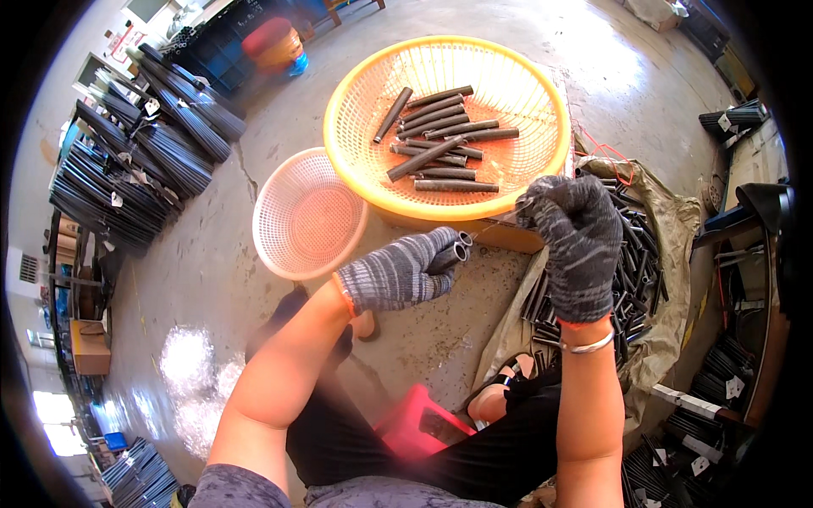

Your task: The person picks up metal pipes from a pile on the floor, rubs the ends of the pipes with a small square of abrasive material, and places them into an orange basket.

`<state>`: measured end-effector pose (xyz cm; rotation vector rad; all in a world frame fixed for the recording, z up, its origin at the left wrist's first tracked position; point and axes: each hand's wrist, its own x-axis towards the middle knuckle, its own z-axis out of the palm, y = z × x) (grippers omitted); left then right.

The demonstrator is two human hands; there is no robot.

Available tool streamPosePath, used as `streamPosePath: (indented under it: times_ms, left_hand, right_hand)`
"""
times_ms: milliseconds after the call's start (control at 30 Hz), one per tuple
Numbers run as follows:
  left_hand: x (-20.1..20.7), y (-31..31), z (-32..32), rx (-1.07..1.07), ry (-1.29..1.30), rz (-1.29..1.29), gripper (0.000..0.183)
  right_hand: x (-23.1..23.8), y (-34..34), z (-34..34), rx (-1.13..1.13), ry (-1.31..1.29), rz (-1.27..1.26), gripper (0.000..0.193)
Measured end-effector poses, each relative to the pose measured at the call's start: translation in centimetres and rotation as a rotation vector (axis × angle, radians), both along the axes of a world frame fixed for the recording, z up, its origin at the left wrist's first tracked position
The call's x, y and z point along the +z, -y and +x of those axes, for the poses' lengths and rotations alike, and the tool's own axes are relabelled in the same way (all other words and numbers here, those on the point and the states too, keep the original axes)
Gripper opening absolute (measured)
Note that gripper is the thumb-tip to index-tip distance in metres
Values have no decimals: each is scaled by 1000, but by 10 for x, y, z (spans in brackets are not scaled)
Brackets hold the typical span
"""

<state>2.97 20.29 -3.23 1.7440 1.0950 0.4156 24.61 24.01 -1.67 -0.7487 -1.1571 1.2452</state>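
My left hand (391, 273), in a grey striped knit glove, is closed around short dark tubes (458, 252), their open ends pointing right. My gloved right hand (577, 247) is raised beside the front right rim of a large yellow plastic basket (336, 140). Its fingers are pinched together; a thin strand seems to run from them toward the tubes, but what they hold is too small to make out. Inside the basket lie several dark tubes (436, 157), loosely heaped. More short dark tubes (639, 254) are piled on a tan sheet (677, 224) past my right hand.
A smaller pink-white basket (271, 216) stands on the floor left of the yellow one, which rests on a cardboard box (508, 238). A pink stool (415, 427) is between my legs. Bundles of long dark rods (169, 152) stand far left; a metal frame (766, 364) is at right.
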Motion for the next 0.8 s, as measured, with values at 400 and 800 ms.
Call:
streamPosePath:
  times_ms: [400, 800]
  left_hand:
    - [2, -3, 3, 71, -53, 89, 51]
    - [14, -5, 4, 308, 259, -41, 41]
  right_hand:
    - [-10, 2, -4, 288, 246, 358, 16]
    - [-15, 8, -12, 118, 418, 392, 16]
